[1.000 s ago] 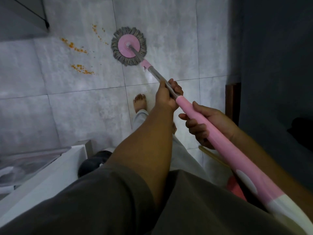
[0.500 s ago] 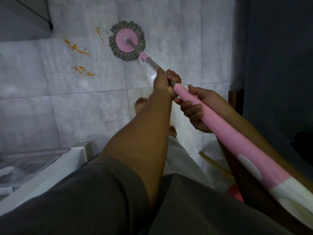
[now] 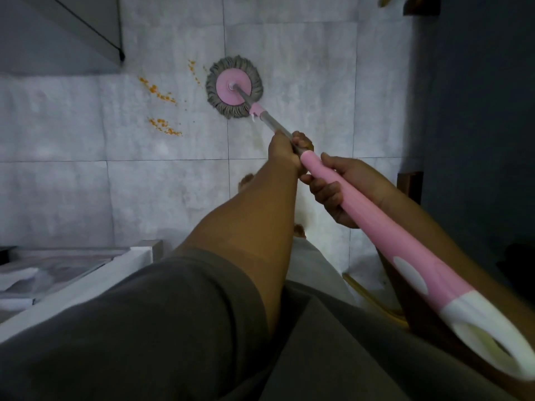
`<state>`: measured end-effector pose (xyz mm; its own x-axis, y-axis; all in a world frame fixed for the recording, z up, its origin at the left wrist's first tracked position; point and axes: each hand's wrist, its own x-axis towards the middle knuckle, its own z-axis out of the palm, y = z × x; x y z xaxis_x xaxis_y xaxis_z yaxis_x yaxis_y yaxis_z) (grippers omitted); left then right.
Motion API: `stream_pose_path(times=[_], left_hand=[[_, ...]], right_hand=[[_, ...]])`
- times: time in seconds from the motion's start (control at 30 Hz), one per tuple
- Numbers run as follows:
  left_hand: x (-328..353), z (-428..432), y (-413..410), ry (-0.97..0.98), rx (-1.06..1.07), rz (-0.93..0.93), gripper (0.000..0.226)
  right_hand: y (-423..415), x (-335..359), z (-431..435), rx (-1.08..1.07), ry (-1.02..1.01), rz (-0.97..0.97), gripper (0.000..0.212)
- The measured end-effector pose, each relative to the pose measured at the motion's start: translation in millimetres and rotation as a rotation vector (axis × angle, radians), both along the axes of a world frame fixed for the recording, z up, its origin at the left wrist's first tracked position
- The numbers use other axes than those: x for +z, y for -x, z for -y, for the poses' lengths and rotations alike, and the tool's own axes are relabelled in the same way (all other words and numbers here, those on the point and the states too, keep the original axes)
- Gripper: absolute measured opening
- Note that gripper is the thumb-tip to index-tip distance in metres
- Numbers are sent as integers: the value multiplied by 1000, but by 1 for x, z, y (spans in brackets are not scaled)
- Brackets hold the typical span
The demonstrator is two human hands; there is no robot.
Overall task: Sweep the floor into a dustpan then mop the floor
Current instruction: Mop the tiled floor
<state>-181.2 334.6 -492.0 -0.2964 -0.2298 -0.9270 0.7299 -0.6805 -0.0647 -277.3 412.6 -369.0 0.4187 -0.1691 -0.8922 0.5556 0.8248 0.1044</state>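
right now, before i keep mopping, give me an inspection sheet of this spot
surface: grey tiled floor, grout lines visible, dimly lit
job's things: mop head, a pink disc with a grey fringe, flat on the floor; its metal shaft and pink handle slant back toward the person
clutter: orange crumbs in patches left of the mop head, unswept
grippers: left hand grips the metal shaft; right hand grips the pink handle just behind it
cables: nothing seen
surroundings: white ledge at lower left, dark wall on the right, bare foot on the tiles
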Motion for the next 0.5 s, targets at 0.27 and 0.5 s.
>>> stream_pose_path(times=[0.27,0.5], left_hand=[[0,3,-13,-25,-63,29,46],[-9,97,-35,-18,-73,32,49]], right_hand=[[-16,8,7,59,-6,-47,44],[-32,-10,103,135,-15,-81,45]])
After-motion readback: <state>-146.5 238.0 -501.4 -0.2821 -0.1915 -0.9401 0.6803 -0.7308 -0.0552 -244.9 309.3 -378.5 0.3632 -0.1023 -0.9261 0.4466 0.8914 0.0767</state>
